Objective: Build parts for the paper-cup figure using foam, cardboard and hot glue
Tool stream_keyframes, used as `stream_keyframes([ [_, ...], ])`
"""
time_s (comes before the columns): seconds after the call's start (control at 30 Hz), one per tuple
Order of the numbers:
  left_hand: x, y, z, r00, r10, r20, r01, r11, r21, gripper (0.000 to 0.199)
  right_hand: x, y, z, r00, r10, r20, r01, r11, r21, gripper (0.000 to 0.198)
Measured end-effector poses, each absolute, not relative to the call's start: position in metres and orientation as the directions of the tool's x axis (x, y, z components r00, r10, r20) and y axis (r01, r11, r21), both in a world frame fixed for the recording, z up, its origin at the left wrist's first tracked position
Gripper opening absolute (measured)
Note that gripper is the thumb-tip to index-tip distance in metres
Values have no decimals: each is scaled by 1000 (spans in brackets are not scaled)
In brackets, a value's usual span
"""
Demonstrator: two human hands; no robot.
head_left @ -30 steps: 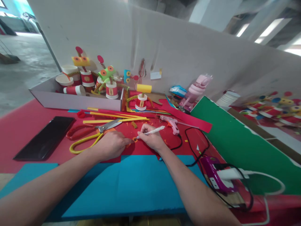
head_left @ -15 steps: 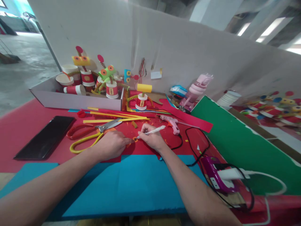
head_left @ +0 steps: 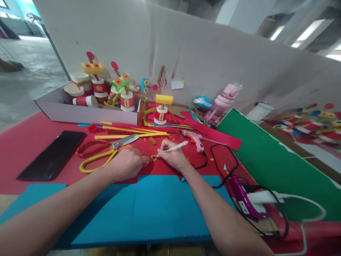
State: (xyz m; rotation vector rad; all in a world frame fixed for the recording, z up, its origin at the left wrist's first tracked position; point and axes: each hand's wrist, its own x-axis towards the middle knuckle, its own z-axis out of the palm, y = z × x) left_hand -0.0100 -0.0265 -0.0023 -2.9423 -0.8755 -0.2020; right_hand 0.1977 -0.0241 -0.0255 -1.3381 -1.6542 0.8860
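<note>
My right hand [head_left: 172, 155] is closed around a white pen [head_left: 177, 147], its tip down at a small orange paper circle [head_left: 153, 157] with a dark centre. With the index finger stretched out and the other fingers curled, my left hand [head_left: 129, 161] presses the circle's left edge against the red table. Another bit of orange paper [head_left: 145, 164] shows beside that finger. Large scissors [head_left: 113, 147] with red and yellow handles lie partly open just left of my left hand. A paper-cup figure [head_left: 161, 114] with a yellow tube head stands behind my hands.
Yellow paper strips [head_left: 125, 130] lie behind the scissors, a black phone [head_left: 52, 155] at left. A pink glue gun [head_left: 194, 138] rests to the right, its cable near a purple power strip [head_left: 246, 199]. A white box [head_left: 87, 114] of cup figures stands behind. A green board [head_left: 271, 153] borders the right.
The view has shifted very slightly. Both hands keep their places at the orange circle; the pen tip shows hardly any movement.
</note>
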Motion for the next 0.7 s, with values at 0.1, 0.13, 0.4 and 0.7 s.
stream_keyframes([
  [0.1, -10, -27, -1, 828, 542, 140, 550, -835, -23, 37, 198, -24, -25, -105, 981, 162, 417, 191, -889, 17],
  [0.13, -10, -27, -1, 828, 543, 139, 551, -834, -22, 37, 198, -24, -24, -110, 981, 159, 416, 190, -889, 17],
  [0.4, -10, -26, -2, 832, 532, 161, 540, -842, -9, 36, 198, -26, -22, -104, 984, 143, 417, 173, -892, 17],
  [0.7, -11, -26, -2, 828, 539, 155, 546, -838, -3, 37, 198, -23, -24, -102, 984, 149, 420, 179, -890, 16],
])
